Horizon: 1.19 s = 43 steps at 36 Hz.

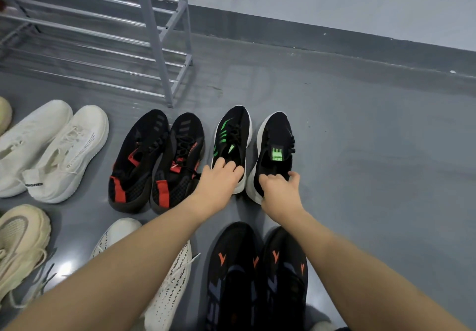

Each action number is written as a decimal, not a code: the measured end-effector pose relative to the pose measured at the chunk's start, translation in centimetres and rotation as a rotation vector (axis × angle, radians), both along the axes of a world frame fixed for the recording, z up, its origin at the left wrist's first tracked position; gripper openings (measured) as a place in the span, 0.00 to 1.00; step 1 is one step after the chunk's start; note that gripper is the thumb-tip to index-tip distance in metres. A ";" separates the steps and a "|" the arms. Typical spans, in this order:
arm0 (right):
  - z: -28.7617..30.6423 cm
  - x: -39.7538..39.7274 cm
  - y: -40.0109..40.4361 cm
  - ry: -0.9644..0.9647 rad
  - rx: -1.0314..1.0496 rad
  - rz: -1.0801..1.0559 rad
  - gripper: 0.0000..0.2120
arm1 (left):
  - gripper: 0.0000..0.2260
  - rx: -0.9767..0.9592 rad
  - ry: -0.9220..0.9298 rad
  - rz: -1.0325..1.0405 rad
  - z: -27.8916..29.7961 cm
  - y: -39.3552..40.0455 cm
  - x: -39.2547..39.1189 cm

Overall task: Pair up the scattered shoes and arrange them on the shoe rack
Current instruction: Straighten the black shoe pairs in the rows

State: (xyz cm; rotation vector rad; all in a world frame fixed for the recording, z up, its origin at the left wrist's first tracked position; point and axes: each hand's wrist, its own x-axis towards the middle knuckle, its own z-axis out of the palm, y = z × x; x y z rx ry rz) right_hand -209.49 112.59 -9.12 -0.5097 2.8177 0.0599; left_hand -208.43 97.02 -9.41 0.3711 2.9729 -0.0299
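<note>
Head view: a grey floor (pixel 360 150) meets a pale wall, with the grey shoe rack (pixel 164 47) against it at the far left, its rails bare where visible. Just before the rack's near corner stands the black-and-green pair, toes to the wall. The left hand (pixel 219 178) curls into the left green shoe (pixel 231 137) collar; the right hand (pixel 280 189) pinches the right green shoe (pixel 275 145) heel, likely to lift both together. The other pairs wait alongside.

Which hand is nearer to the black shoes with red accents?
Left. The left hand grips a green-striped black shoe right beside the black shoes with red accents; the right hand grips the other green-marked shoe, farther away.
</note>
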 end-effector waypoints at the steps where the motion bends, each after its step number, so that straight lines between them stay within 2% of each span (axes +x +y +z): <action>1: 0.1 -0.3 -0.2 0.006 -0.007 -0.006 0.09 | 0.19 0.000 0.015 -0.003 0.3 -0.4 -0.3; 10: 1.7 -4.4 -1.5 0.116 -0.095 -0.003 0.14 | 0.18 -0.002 0.150 -0.050 3.1 -2.1 -3.8; 17: 5.1 -7.7 -3.8 0.093 -0.094 0.021 0.15 | 0.19 -0.011 0.149 -0.052 6.8 -4.0 -6.4; 19: 6.8 -7.7 -4.3 0.081 -0.091 0.038 0.15 | 0.18 -0.008 0.097 -0.063 8.5 -4.6 -6.3; 29: 18.2 -5.0 -6.0 -0.006 -0.065 0.124 0.17 | 0.18 -0.039 -0.064 -0.047 19.8 -6.4 -3.8; 38: 32.8 -2.0 -9.8 -0.108 -0.054 0.210 0.18 | 0.18 -0.005 -0.163 0.044 33.8 -10.3 0.6; 43: 40.4 -1.0 -14.5 -0.125 -0.063 0.267 0.19 | 0.18 0.002 -0.151 0.076 41.4 -14.4 2.2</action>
